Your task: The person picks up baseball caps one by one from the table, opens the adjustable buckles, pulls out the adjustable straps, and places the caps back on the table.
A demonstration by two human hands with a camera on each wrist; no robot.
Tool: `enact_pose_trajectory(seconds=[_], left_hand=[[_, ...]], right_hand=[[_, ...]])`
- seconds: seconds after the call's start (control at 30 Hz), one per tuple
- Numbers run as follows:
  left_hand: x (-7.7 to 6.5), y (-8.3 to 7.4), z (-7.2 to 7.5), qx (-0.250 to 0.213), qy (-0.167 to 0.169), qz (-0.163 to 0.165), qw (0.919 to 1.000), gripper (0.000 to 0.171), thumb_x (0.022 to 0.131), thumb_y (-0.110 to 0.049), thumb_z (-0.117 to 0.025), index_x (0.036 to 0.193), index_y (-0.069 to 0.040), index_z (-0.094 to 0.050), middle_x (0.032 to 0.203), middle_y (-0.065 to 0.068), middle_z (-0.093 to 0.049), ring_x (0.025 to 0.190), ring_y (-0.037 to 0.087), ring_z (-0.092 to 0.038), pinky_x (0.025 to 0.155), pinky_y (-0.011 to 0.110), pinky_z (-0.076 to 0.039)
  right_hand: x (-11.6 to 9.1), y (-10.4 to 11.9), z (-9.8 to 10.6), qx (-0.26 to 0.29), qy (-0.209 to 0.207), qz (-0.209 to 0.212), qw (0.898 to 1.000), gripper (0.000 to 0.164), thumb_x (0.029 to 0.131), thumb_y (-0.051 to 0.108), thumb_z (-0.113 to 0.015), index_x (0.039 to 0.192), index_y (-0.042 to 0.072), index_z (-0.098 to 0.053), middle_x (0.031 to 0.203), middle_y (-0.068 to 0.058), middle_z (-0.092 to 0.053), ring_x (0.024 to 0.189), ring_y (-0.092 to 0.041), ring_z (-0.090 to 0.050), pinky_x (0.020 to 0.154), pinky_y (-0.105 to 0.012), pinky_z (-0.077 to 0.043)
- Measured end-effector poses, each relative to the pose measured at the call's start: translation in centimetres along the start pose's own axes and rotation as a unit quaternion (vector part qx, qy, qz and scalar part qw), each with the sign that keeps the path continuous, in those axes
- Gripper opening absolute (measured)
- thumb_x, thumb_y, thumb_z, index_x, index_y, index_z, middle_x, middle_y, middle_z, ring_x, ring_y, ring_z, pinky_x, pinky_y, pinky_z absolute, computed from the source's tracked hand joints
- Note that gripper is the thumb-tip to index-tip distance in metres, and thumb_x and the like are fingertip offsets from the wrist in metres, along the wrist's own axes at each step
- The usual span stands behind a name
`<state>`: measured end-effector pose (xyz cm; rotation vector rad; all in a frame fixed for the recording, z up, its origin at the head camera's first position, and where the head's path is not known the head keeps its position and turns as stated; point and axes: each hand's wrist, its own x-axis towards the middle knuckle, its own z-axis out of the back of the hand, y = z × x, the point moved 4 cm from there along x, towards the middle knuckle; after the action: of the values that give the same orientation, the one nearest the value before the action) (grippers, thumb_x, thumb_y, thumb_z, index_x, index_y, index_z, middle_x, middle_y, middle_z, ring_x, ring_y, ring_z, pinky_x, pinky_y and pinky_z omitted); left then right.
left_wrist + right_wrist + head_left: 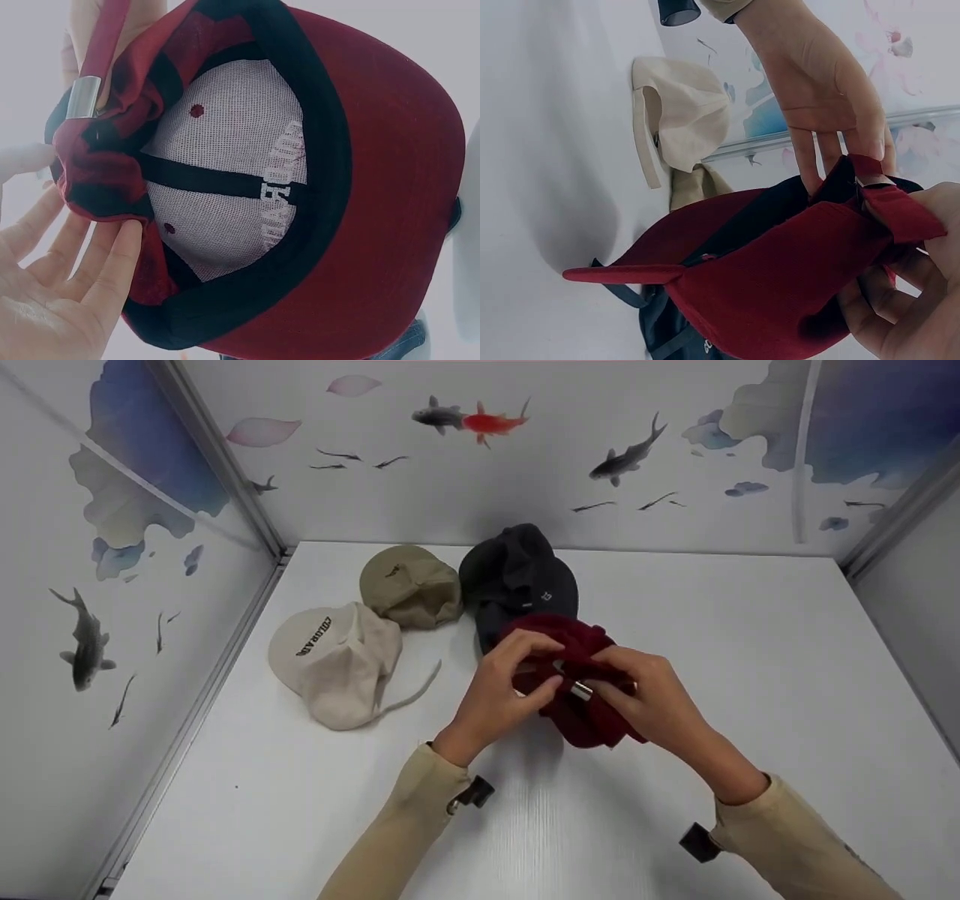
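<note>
A dark red baseball cap (577,637) is held up between both hands, above the table. The left wrist view shows its inside: white mesh, a black sweatband and the brim (397,180). My left hand (499,686) grips the back edge, thumb and fingers on the fabric beside the opening. My right hand (660,694) pinches the red back strap (904,214) near its silver metal buckle (83,97). Behind the red cap lies a black cap (517,570), partly covered by it. A cream cap (345,667) with dark lettering and a loose strap lies to the left.
An olive-khaki cap (412,585) lies between the cream and black caps at the back. The white table (750,660) is bounded by white panels printed with fish at the back and left. A metal rail (187,720) runs along the left edge.
</note>
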<state>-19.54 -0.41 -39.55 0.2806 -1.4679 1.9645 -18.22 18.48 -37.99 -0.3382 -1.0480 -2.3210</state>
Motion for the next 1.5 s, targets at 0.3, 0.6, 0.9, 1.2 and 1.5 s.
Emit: enact_pose_trajectory(seconds=[0.3,0.6,0.9,1.2,1.5], left_hand=[[0.2,-0.1,-0.4,0.034,0.003,-0.008,0.9994,0.038,0.091,-0.022,-0.074,0.124,-0.008,-0.061,0.122,0.005,-0.061,0.112,0.012,-0.058,0.093,0.023,-0.054],[0.6,-0.3,-0.5,0.053,0.001,-0.013,0.9985,0.026,0.093,-0.014,-0.070,0.117,-0.007,-0.062,0.116,0.005,-0.061,0.105,0.011,-0.060,0.088,0.022,-0.055],[1.1,-0.3,0.0,0.083,-0.021,-0.008,0.9963,0.019,0.092,-0.004,-0.066,0.111,-0.007,-0.063,0.111,0.006,-0.063,0.099,0.012,-0.061,0.082,0.022,-0.055],[1.3,0.1,0.9,0.112,-0.036,-0.014,0.9929,0.024,0.090,0.004,-0.060,0.110,-0.008,-0.064,0.110,0.005,-0.065,0.101,0.012,-0.060,0.087,0.026,-0.053],[0.4,0.3,2.6,0.141,-0.046,-0.007,0.9889,0.037,0.083,0.018,-0.051,0.101,-0.011,-0.066,0.104,0.002,-0.066,0.088,0.011,-0.057,0.073,0.026,-0.049]], right_hand=[[0.2,0.2,0.1,0.005,-0.003,0.008,1.000,0.016,0.085,-0.004,-0.074,0.099,0.003,-0.071,0.096,-0.007,-0.073,0.083,-0.009,-0.067,0.068,-0.018,-0.057],[0.4,0.1,0.2,0.016,-0.001,0.005,1.000,0.017,0.085,-0.005,-0.074,0.099,0.005,-0.071,0.097,-0.005,-0.073,0.083,-0.008,-0.067,0.070,-0.018,-0.057],[0.6,0.3,0.4,0.016,0.010,0.012,1.000,0.018,0.085,-0.001,-0.075,0.100,0.008,-0.072,0.096,0.000,-0.073,0.082,-0.007,-0.066,0.073,-0.020,-0.057],[0.6,0.3,0.4,0.003,0.035,0.008,0.999,0.019,0.086,-0.001,-0.074,0.100,0.010,-0.071,0.097,0.001,-0.073,0.086,-0.009,-0.065,0.076,-0.024,-0.058],[-0.7,0.4,0.2,0.000,0.124,0.026,0.992,0.022,0.091,0.004,-0.070,0.109,0.016,-0.069,0.100,0.006,-0.070,0.088,-0.007,-0.062,0.076,-0.025,-0.056]])
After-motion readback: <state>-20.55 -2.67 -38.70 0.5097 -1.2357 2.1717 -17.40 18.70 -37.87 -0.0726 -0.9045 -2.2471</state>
